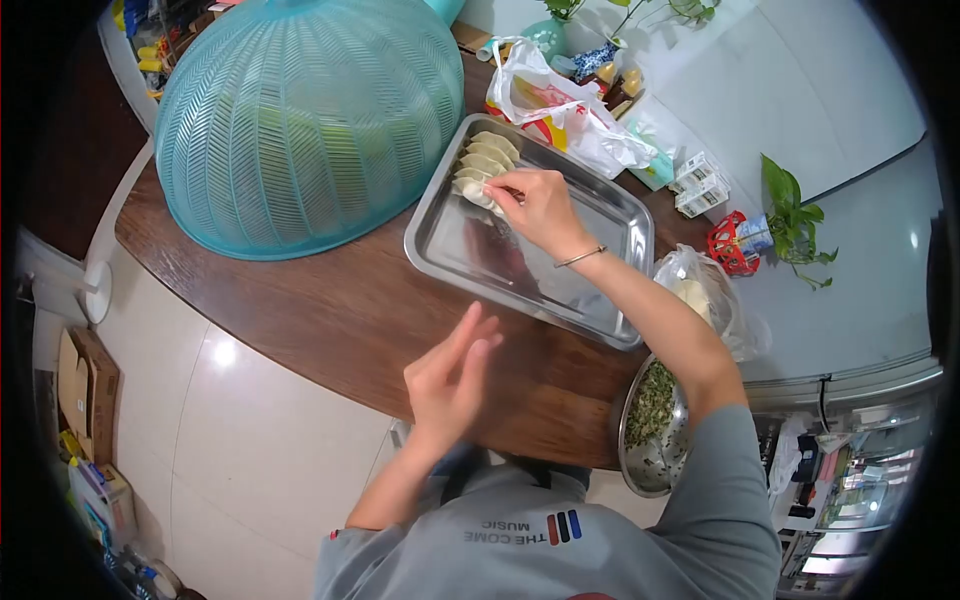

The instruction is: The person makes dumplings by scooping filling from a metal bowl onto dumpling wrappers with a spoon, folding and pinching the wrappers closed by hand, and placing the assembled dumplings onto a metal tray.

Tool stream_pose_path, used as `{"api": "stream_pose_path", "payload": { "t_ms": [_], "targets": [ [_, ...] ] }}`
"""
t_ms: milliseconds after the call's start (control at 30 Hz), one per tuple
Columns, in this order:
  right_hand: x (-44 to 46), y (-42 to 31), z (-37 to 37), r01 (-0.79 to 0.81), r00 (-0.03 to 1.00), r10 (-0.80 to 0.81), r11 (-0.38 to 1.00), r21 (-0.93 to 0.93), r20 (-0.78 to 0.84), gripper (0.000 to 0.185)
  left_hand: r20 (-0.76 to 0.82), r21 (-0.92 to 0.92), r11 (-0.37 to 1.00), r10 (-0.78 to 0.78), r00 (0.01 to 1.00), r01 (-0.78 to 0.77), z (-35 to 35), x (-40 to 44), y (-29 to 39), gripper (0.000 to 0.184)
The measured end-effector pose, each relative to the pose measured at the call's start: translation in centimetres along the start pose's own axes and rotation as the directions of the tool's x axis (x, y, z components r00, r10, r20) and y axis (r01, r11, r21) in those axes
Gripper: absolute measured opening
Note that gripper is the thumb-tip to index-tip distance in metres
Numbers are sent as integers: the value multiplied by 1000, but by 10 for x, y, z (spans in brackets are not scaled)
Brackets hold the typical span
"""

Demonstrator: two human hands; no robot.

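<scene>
While the right grip pinches a dumpling inside the tray, at the near end of the dumpling row, the left grip is spread, slightly blurred, in front of the tray. Mesh cover left of tray; filling bowl off its near-right corner.
</scene>
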State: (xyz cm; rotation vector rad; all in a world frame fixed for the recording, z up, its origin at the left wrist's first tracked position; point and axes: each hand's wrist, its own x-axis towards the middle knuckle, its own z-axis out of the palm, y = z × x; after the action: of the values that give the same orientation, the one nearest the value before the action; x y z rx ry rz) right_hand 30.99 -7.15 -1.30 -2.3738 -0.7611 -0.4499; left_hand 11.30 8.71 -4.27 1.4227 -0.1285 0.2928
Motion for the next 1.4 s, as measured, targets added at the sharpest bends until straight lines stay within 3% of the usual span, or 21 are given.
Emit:
{"api": "stream_pose_path", "payload": {
  "t_ms": [467,567,767,1000,1067,1133,1200,1267,1333,1400],
  "targets": [
    [-1,12,11,97,995,-99,993,-71,-25,15,29,11,1000,12,999,-12,1,-1,-1,31],
    [-5,0,6,-18,997,20,999,-29,71,19,31,24,1000,19,999,-19,1,0,-1,31],
    [-7,6,11,32,998,-25,993,-118,58,25,16,1,1000,2,1000,-2,3,-2,-2,30],
    [-11,14,17,10,1000,-10,998,-55,3,28,-9,33,998,-44,999,45,7,-4,-7,39],
    [-18,8,2,61,998,-63,994,-91,-23,31,-10,55,996,-63,998,63,7,-4,-5,48],
    [-31,-12,-34,-75,997,74,990,-123,-10,28,-66,19,999,-28,997,29,16,-3,-2,60],
    [-42,-32,-71,-79,982,101,987,-142,160,24,-11,-11,999,-40,999,40,21,-3,0,67],
    [-68,-50,-116,-121,977,137,987,-104,165,22,-58,202,966,177,983,-162,30,-1,-4,76],
    [-101,-73,-166,-210,950,232,970,-121,207,22,-31,189,965,193,981,-184,42,0,5,70],
    [-143,-88,-207,-272,924,312,943,-193,221,20,187,335,890,260,948,-310,54,6,14,56]
  ]
}}
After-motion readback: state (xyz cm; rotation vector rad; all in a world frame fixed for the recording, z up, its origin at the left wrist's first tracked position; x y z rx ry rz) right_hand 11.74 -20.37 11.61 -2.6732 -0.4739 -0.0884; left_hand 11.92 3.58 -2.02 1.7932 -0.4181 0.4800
